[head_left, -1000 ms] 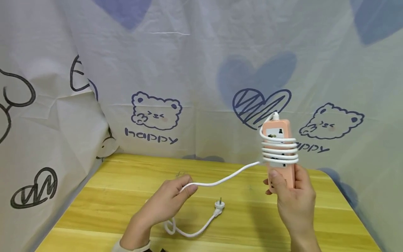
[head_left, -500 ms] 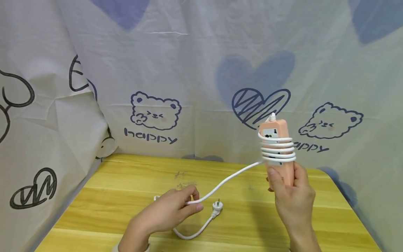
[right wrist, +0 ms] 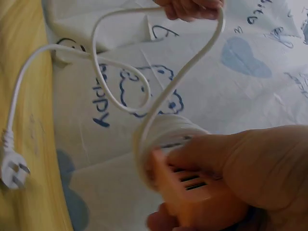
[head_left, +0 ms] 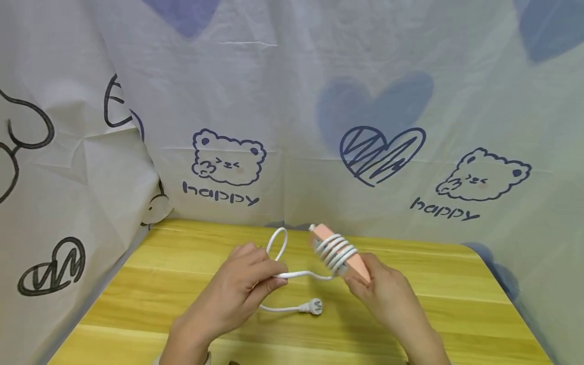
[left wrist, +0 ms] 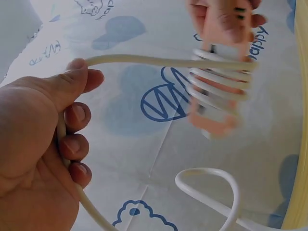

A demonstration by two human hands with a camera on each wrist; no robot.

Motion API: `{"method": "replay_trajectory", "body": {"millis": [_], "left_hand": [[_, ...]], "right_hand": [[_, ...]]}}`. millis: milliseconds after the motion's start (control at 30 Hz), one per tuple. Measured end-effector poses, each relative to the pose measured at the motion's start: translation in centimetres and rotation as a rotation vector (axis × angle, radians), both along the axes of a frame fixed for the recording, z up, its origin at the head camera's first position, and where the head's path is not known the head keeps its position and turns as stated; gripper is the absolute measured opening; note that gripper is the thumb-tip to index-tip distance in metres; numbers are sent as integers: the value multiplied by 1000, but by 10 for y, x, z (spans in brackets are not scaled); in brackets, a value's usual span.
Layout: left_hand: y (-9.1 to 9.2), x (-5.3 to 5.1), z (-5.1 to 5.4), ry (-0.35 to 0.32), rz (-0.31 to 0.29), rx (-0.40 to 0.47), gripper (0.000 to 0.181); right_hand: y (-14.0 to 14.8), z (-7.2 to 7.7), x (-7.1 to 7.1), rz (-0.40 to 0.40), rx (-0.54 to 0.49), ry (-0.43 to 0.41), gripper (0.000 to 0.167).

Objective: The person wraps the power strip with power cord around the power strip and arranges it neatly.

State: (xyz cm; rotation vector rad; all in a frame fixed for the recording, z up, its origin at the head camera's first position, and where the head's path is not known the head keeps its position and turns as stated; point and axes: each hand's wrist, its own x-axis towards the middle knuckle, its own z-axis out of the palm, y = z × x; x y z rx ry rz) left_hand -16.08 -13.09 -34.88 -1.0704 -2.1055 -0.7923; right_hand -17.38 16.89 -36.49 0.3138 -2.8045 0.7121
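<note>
My right hand (head_left: 388,289) grips the lower end of an orange-pink power strip (head_left: 323,232), which tilts to the upper left above the table. Several turns of its white cord (head_left: 304,274) wrap round the strip's middle. From the wraps the cord runs left to my left hand (head_left: 237,284), which pinches it between thumb and forefinger. In the left wrist view the cord (left wrist: 139,60) passes over the thumb side and down behind the curled fingers (left wrist: 76,144). A loose loop rises behind the left hand. The cord's plug (head_left: 314,306) hangs or lies just right of that hand; I cannot tell which.
The yellow wood-grain table (head_left: 456,304) lies under both hands. A pale curtain (head_left: 292,101) with printed bears, hearts and lettering hangs behind it and along the left side.
The right hand has lowered the power strip, moved it left and tilted it from upright. The left hand has risen slightly with the cord, and a loop now stands behind it.
</note>
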Motion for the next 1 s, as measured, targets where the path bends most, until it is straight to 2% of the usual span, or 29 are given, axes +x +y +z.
{"method": "replay_trajectory", "body": {"millis": [100,200,300,467,633,767,833,1000], "left_hand": [[-1,-1,1,14,-9,2,18],[-1,-2,1,14,-13,-3,19],[0,-3,1,15,-20,-1,20],[3,-4,1,17,-48,3,19],[7,-8,-4,5,-74,-14,17],[7,-14,-11,-72,-111,16,9],[6,-17,-15,-145,-125,39,5],[3,-20,-23,-335,-99,85,5]], "right_hand": [[-9,-3,5,94,61,-68,31],[-12,-5,11,180,109,-103,27],[-10,-4,15,285,125,-147,25],[-8,-3,19,491,54,-296,19],[-12,-2,27,630,-13,-470,15],[-11,3,33,748,-25,-537,15],[-11,5,33,798,-21,-540,16],[-11,5,30,826,9,-541,15]]}}
